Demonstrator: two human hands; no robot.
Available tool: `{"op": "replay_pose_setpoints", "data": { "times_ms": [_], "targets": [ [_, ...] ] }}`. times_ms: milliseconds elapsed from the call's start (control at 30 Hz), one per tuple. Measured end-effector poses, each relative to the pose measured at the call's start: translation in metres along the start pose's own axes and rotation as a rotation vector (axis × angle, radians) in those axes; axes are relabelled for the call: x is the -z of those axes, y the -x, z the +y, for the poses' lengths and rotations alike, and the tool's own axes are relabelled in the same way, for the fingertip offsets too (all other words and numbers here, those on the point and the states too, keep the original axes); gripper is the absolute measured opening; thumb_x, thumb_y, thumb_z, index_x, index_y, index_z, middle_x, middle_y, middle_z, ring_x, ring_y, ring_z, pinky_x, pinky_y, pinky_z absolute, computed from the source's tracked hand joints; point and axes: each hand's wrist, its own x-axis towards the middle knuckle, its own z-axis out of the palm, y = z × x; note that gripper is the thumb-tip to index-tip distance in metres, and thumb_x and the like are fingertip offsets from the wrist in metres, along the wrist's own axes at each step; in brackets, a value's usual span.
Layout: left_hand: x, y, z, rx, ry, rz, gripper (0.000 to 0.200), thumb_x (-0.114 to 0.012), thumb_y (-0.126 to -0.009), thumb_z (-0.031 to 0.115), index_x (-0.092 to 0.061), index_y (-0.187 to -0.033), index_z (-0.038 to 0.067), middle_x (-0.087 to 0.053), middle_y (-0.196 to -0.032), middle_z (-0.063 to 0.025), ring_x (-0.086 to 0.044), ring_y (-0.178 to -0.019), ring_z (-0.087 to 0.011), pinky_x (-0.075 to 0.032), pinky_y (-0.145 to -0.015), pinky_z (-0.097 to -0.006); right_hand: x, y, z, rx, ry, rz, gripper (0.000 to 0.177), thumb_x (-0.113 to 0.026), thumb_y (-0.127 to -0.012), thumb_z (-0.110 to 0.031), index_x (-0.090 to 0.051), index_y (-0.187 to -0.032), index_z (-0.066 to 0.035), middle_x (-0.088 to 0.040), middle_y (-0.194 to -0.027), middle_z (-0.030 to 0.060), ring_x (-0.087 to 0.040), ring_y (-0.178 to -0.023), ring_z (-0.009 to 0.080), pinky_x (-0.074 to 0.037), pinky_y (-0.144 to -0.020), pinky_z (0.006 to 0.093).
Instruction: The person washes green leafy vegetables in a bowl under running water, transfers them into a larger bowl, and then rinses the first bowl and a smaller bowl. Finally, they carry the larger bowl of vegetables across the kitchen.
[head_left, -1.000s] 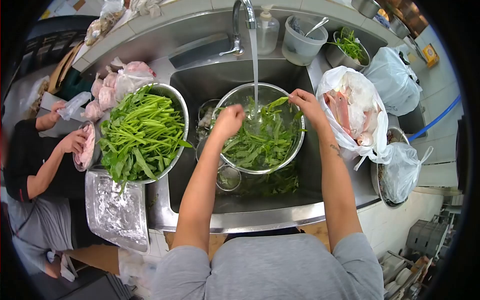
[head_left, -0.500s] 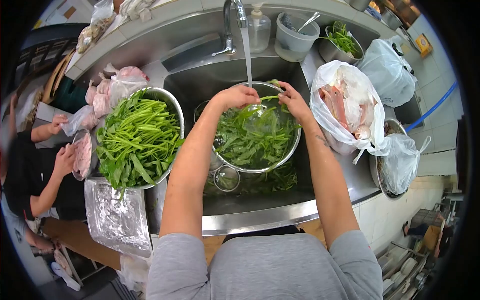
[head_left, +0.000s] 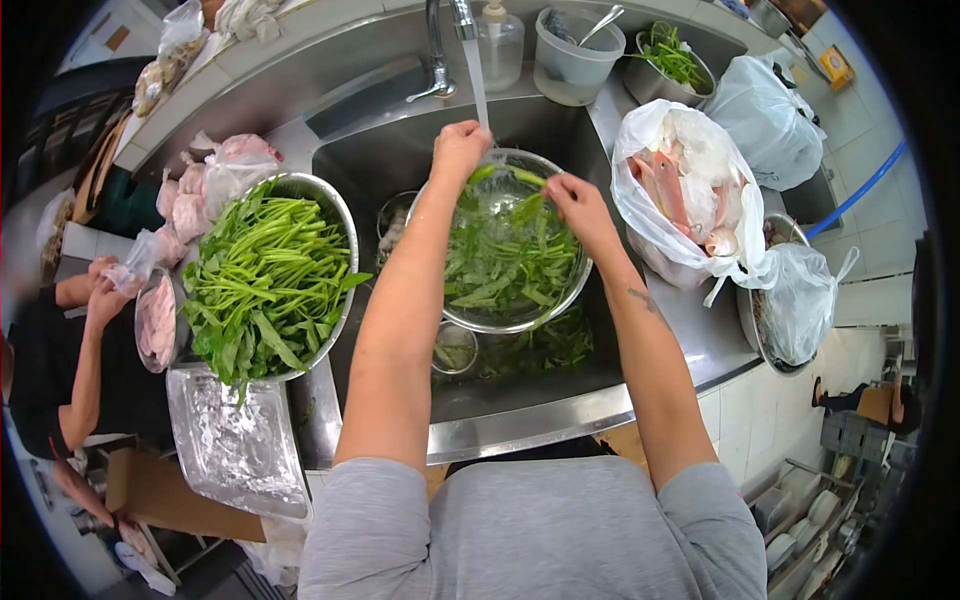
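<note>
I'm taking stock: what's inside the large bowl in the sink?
Loose green leaves and stems lie in water inside the large bowl. The leaves cover much of its bottom; anything beneath them is hidden.

No legible text or numbers; any print on yellow box (head_left: 837, 67) too small.

The person's shirt (head_left: 550, 530) is grey with short sleeves (head_left: 365, 510)

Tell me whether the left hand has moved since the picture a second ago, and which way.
Yes. Judged against the faucet, the left hand has moved forward, away from the person's body and nearer the faucet.
</note>
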Motion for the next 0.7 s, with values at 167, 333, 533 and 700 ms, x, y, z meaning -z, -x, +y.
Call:
{"op": "replay_pose_setpoints", "data": {
  "times_ms": [167, 333, 533, 700],
  "targets": [
    [-0.006, 0.012, 0.018, -0.287, 0.069, -0.106, 0.029, -0.063, -0.079, 0.029, -0.064, -0.093, 0.004, -0.064, -0.079, -0.0073, -0.058, -0.073, -0.0158, -0.047, -0.070, -0.0327, 0.045, 0.079, 0.037, -0.163, 0.474, -0.704, 0.025, -0.061, -0.081, -0.027, -0.064, -0.095, -0.006, -0.063, -0.090, 0.0097, -0.059, -0.089, 0.0202, -0.044, -0.081, 0.0365],
    [-0.023, 0.052, -0.022, -0.263, -0.231, -0.049, 0.025, -0.060, -0.081, 0.025, -0.061, -0.090, 0.002, -0.063, -0.086, -0.0186, -0.062, -0.082, -0.0278, -0.047, -0.071, -0.0382, 0.011, 0.107, 0.063, -0.121, 0.993, -0.544, 0.038, -0.062, -0.079, -0.027, -0.057, -0.113, -0.011, -0.051, -0.115, 0.0169, -0.051, -0.109, 0.0301, -0.035, -0.093, 0.0507],
    [-0.021, 0.143, -0.069, 0.020, -0.165, -0.100, 0.020, -0.060, -0.080, 0.020, -0.061, -0.083, 0.001, -0.056, -0.065, -0.0168, -0.055, -0.062, -0.0254, -0.042, -0.061, -0.0372, -0.060, 0.050, 0.093, 0.017, 0.723, -0.259, 0.026, -0.061, -0.078, -0.016, -0.060, -0.103, -0.007, -0.053, -0.107, 0.0170, -0.053, -0.103, 0.0333, -0.043, -0.085, 0.0409],
    [0.017, 0.182, -0.091, 0.091, -0.051, -0.116, 0.020, -0.061, -0.081, 0.021, -0.064, -0.082, 0.001, -0.051, -0.058, -0.0072, -0.046, -0.056, -0.0143, -0.037, -0.055, -0.0318, -0.039, 0.025, 0.071, 0.195, 0.576, -0.092, 0.010, -0.063, -0.077, -0.013, -0.063, -0.082, -0.004, -0.057, -0.096, 0.0155, -0.053, -0.097, 0.0322, -0.043, -0.083, 0.0399]
  ]
}}
